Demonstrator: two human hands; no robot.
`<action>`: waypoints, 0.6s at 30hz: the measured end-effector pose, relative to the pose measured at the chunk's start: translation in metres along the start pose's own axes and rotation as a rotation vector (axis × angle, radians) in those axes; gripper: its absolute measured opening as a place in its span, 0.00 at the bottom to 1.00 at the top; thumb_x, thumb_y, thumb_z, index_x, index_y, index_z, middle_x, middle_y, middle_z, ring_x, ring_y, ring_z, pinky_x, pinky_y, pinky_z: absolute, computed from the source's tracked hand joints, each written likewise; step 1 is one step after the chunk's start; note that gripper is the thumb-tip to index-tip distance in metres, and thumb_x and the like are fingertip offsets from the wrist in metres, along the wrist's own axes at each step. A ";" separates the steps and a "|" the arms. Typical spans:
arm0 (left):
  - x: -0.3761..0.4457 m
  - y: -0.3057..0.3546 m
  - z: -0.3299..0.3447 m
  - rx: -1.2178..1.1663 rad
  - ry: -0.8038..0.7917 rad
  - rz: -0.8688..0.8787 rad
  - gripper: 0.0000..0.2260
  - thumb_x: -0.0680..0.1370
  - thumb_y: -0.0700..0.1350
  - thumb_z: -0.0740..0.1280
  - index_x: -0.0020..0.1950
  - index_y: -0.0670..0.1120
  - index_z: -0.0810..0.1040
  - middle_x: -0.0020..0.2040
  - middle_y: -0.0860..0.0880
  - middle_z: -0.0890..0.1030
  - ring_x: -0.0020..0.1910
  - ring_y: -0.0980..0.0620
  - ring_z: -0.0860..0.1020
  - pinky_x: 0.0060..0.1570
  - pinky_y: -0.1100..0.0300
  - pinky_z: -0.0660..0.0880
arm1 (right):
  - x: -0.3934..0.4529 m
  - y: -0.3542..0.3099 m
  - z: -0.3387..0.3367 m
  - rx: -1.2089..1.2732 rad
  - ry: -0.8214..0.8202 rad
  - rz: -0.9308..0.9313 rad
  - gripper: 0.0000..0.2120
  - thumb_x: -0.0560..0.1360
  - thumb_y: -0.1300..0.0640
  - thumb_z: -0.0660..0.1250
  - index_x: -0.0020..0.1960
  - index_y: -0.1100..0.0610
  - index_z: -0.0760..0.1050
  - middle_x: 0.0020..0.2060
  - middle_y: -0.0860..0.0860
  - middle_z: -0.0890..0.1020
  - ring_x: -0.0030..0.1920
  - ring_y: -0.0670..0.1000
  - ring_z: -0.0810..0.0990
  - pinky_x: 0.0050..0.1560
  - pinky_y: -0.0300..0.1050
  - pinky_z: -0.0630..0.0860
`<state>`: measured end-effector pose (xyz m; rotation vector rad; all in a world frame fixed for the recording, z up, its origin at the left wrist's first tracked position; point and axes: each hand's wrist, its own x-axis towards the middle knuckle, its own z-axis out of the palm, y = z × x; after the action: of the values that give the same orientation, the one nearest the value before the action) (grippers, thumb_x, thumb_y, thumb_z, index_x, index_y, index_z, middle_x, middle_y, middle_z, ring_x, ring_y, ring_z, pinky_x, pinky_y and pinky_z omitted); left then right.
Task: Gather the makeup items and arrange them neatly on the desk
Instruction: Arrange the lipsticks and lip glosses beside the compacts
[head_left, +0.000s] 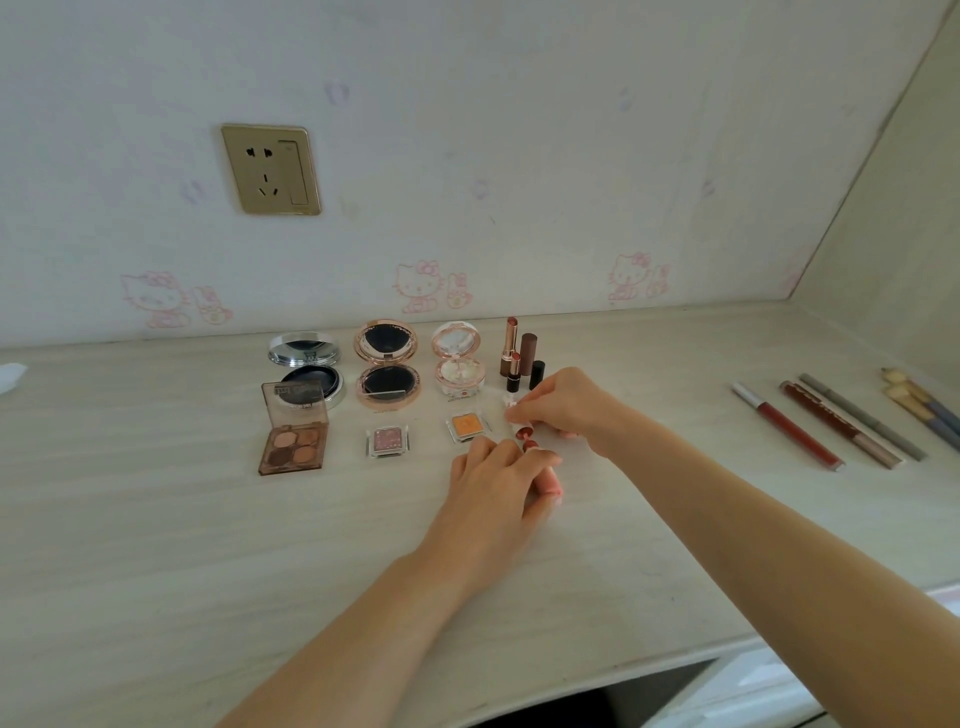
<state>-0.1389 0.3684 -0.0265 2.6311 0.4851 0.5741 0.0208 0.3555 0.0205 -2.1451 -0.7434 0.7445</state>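
Head view, the only one supplied. Landmark for all positions: the gold-rimmed compact (385, 364), standing open at the back of the bench (156, 545).

Placement reads as a deliberate grid. Left of the landmark sits a silver compact (306, 371), lid up; right of it a pale floral compact (459, 361), also open. In front of the silver one lies a brown four-pan eyeshadow palette (293, 435); directly in front of the landmark a single pink eyeshadow pan (387, 440); in front of the floral compact an orange pan (466, 426). Lids are open so the contents show, in my judgement. Further right of the floral compact, uncapped lipsticks (511, 345) and their caps stand upright in a tight cluster.

Hands: the right hand (563, 408) works right of the orange pan, its grip pinched on a small clear-bodied item with a red tip (522, 430); the left hand (501, 480) is just in front, fingers closed around a similar red-tipped piece (531, 445). Exactly what these items are cannot be told — likely small lip products being set into the row.

Well right of the landmark, lip glosses and pencils (831, 421) lie in loose parallel, apparently not yet gathered in.

Writing: small print on the floral compact's front edge and embossing on the palette lid — neither legible. No brand can be read.
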 end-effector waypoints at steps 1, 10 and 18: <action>0.000 0.000 0.000 -0.002 0.005 0.001 0.13 0.79 0.53 0.61 0.64 0.58 0.70 0.54 0.57 0.74 0.55 0.53 0.64 0.57 0.59 0.60 | 0.000 0.001 0.000 0.002 0.003 -0.004 0.18 0.67 0.55 0.77 0.52 0.66 0.81 0.37 0.54 0.78 0.38 0.50 0.73 0.39 0.42 0.70; -0.002 0.000 -0.003 -0.026 0.018 0.010 0.17 0.78 0.56 0.62 0.67 0.58 0.69 0.49 0.60 0.69 0.54 0.54 0.64 0.57 0.59 0.61 | -0.009 0.008 -0.010 0.088 0.025 -0.085 0.08 0.74 0.53 0.70 0.47 0.58 0.81 0.39 0.52 0.79 0.34 0.49 0.74 0.34 0.39 0.72; 0.000 0.009 -0.015 -0.049 0.125 0.035 0.15 0.78 0.54 0.62 0.62 0.52 0.75 0.45 0.61 0.71 0.53 0.56 0.67 0.58 0.58 0.65 | -0.038 0.048 -0.049 -0.148 0.125 -0.209 0.14 0.76 0.52 0.66 0.60 0.54 0.77 0.53 0.48 0.80 0.52 0.48 0.78 0.49 0.39 0.73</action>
<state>-0.1435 0.3658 -0.0100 2.5720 0.4577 0.7559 0.0426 0.2800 0.0213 -2.1792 -0.9633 0.4544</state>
